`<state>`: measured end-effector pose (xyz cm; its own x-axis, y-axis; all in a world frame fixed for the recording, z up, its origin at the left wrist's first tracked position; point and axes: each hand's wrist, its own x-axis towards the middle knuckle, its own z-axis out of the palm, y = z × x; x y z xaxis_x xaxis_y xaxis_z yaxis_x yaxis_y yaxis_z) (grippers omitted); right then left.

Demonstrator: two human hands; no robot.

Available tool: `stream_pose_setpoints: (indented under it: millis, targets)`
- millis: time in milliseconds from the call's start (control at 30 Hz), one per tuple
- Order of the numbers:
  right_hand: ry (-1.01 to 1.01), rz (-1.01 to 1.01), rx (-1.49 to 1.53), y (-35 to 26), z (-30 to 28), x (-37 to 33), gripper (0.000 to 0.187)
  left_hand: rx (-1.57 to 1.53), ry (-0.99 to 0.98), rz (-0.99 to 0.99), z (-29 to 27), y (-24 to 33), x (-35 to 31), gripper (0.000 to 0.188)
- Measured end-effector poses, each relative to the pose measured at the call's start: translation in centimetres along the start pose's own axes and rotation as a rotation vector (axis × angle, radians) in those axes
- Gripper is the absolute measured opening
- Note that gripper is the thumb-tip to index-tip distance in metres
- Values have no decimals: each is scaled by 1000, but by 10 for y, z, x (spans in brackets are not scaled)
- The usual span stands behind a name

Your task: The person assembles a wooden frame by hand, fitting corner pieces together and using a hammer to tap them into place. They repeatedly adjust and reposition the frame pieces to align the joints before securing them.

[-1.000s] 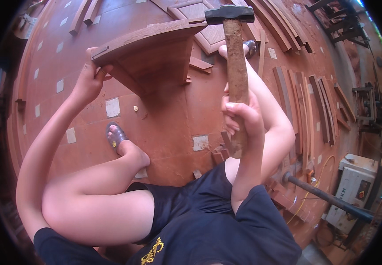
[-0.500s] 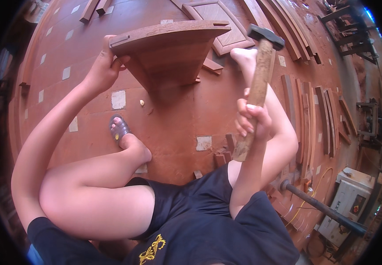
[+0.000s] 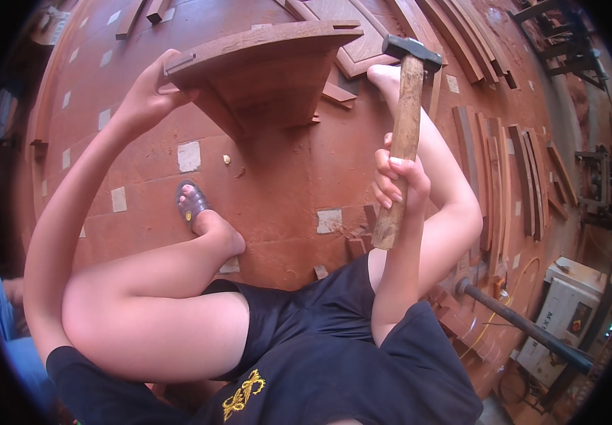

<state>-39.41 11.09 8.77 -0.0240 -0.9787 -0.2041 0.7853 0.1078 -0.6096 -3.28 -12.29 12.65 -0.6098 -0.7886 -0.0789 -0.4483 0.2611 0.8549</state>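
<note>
- Reddish tiled workshop floor point(image 3: 284, 177) with pale square insets lies under a seated person.
- Curved brown wooden shelf piece point(image 3: 263, 64) stands on that floor, ahead of the knees.
- Left hand point(image 3: 146, 99) has its grip clamped on the piece's left end.
- Right hand point(image 3: 398, 180) is closed around a wooden-handled, dark-headed hammer point(image 3: 405, 106), raised just right of the piece.
- Curved wooden strips point(image 3: 504, 163) lie further right.
</note>
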Motion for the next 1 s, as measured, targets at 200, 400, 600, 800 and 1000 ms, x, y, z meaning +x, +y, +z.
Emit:
stream_pose_setpoints:
  millis: [200,400,600,800,1000]
  targets:
    - [252,23,-106,23,-27,-4,22,568,-50,410,6,65,14,49]
    - [407,92,-154,35,-38,-5,21,716,-129,94,61,113,52,38]
    - [539,68,-360,65,-68,6,17,707,-56,129,33,92,61,39]
    - [742,90,-927,102,-98,12,19,387,97,176,-9,51,20,33]
    - [966,204,-1430,130,-94,22,52,286,195,-4,-43,10,-27,29]
